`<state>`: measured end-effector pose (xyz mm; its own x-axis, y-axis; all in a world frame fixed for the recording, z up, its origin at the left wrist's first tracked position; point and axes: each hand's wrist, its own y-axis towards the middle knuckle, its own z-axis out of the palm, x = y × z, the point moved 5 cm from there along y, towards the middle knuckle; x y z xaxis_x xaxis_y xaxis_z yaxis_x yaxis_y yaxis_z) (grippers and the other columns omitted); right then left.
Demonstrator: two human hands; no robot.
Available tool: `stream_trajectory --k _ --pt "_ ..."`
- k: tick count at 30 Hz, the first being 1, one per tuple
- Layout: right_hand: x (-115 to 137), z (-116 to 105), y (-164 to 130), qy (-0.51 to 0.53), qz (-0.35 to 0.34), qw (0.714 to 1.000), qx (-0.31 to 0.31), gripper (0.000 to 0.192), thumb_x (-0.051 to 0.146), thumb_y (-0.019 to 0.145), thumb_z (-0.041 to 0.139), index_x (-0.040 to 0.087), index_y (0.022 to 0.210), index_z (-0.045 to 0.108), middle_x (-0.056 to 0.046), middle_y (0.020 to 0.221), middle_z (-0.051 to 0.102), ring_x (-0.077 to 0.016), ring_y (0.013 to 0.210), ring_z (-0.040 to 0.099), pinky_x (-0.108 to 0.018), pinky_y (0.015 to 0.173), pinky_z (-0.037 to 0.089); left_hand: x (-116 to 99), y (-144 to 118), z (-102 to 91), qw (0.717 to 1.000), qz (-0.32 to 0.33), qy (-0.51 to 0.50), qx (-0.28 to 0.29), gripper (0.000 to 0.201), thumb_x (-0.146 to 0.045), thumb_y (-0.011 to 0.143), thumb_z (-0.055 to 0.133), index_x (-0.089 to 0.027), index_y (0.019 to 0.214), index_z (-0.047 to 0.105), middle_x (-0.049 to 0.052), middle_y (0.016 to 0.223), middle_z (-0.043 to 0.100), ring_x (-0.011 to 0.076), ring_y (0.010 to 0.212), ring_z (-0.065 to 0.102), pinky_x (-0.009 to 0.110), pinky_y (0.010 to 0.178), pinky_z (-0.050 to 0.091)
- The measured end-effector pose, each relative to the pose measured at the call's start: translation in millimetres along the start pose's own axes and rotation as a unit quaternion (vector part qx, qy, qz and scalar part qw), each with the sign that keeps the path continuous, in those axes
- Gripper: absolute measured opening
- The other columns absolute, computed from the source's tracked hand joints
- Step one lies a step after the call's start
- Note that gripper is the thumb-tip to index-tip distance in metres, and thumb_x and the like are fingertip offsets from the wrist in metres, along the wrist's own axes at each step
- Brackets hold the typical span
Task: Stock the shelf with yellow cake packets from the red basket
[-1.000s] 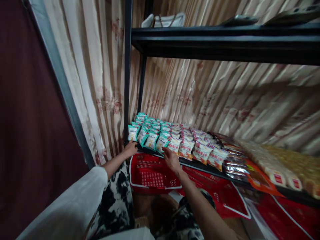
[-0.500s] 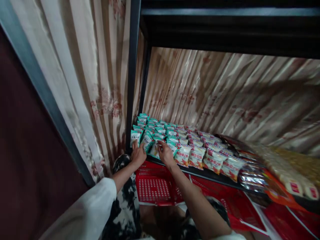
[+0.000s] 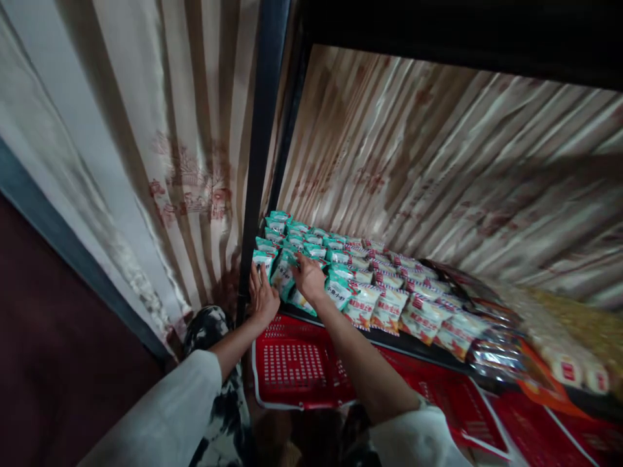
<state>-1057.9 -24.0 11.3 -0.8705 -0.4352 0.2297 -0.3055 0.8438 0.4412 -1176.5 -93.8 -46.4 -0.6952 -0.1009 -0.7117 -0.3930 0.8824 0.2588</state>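
Note:
Rows of small teal-and-white snack packets (image 3: 337,290) stand at the left end of a dark shelf. My left hand (image 3: 263,299) is at the front left corner, its fingers stretched out against the front of the leftmost teal packet (image 3: 263,258). Just right of it, a tilted teal packet (image 3: 283,275) leans in the front row. My right hand (image 3: 310,277) is bent over that packet's upper right edge, fingers closed there; the fingertips are partly hidden. Beneath my right hand, another teal packet (image 3: 300,302) shows only in part.
White-and-red snack packets (image 3: 389,305) continue the rows rightward, followed by shiny dark packages (image 3: 496,357) and long clear-wrapped packs (image 3: 567,363). Red baskets (image 3: 292,364) sit below the shelf edge. A dark post (image 3: 265,117) and pleated curtain (image 3: 195,130) bound the left side.
My right hand has shifted left and slightly up, from a front packet to the tilted one beside it. My left hand's fingers have straightened on the leftmost packet. The view has tipped slightly.

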Motion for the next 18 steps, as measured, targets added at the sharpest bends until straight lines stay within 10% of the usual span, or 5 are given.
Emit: stream_trajectory --k 18 --pt "0 14 9 0.117 -0.041 0.991 -0.048 0.032 0.015 0.085 0.044 0.017 0.112 0.061 -0.007 0.107 0.065 -0.0234 0.100 0.053 -0.038 0.090 0.044 12 5 23.8 0.993 0.086 0.058 -0.061 0.065 -0.027 0.082 0.053 -0.014 0.142 0.031 0.014 0.155 -0.008 0.0328 0.141 -0.009 0.050 0.114 0.012"
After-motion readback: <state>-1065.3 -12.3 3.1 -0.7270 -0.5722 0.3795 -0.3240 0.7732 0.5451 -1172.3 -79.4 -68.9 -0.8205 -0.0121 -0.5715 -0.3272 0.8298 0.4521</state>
